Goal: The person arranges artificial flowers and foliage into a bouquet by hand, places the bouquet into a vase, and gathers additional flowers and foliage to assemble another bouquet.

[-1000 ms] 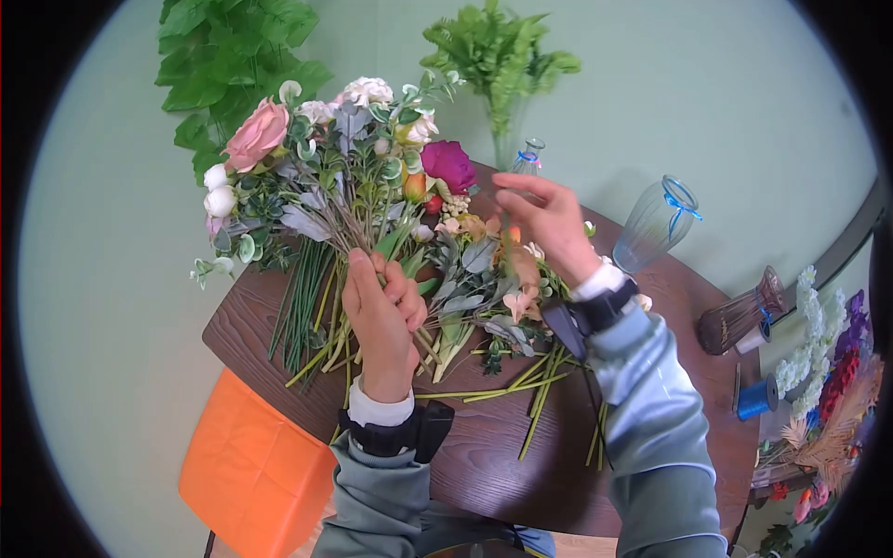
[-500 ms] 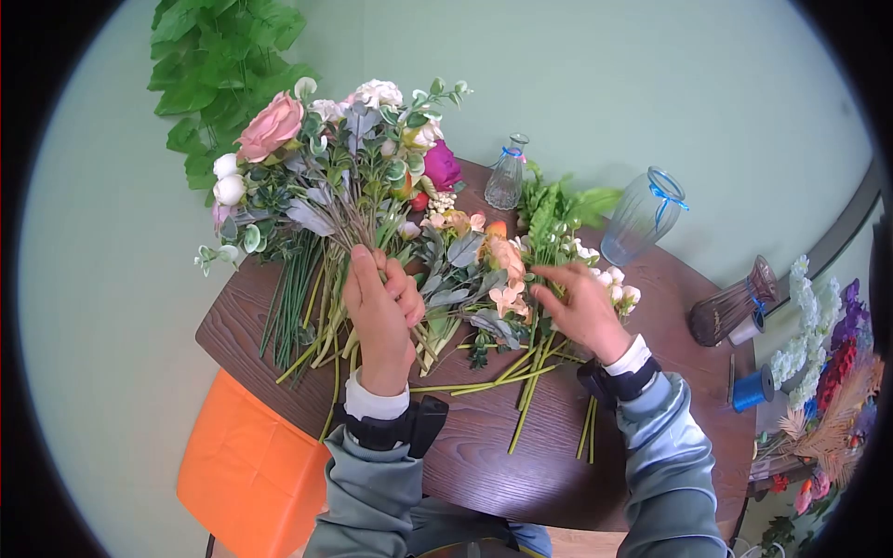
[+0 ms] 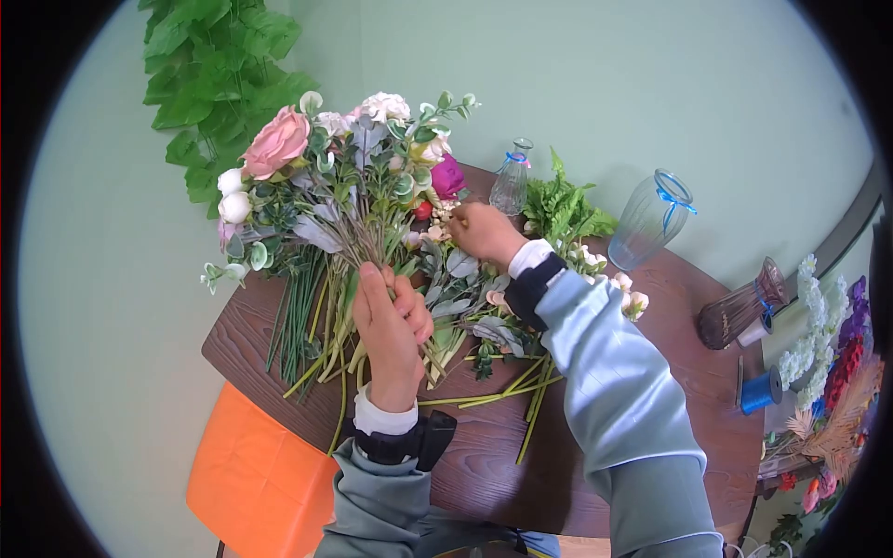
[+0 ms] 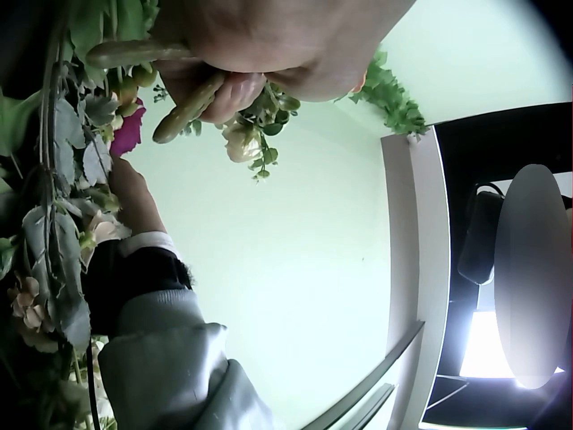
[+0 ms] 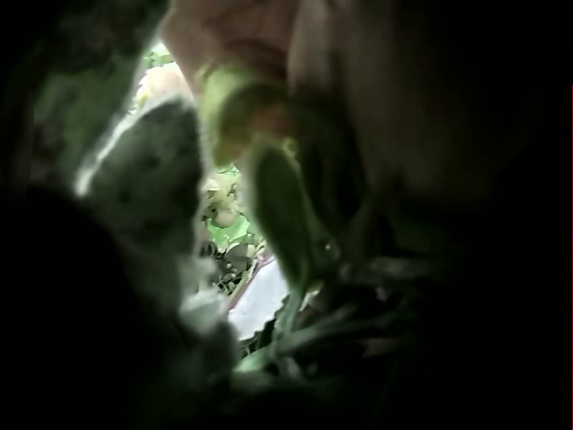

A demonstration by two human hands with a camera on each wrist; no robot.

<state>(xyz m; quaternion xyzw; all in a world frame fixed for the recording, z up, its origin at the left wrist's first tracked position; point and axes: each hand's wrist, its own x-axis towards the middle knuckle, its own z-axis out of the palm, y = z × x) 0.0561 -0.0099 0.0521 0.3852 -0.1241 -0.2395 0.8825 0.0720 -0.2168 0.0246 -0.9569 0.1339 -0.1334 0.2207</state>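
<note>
My left hand grips the gathered stems of a bouquet of artificial flowers. The bouquet carries a pink rose, white blooms, a magenta flower and grey-green leaves. Cut stem ends poke out below that hand in the left wrist view. My right hand reaches in beside the bouquet, fingers curled down among the flowers lying on the table. In the dark right wrist view its fingers close over a yellow-green flower with an orange tinge; the fingertips are partly hidden.
Green stems lie across the dark wooden table. Behind stand a small glass bottle, fern leaves and a tall clear vase. To the right are a brown-tinted vase and blue ribbon spool. An orange seat stands left.
My right hand lowered the fern greenery onto the table, let go of it, then moved left to the flowers beside the bouquet. My left hand still grips the bouquet.
</note>
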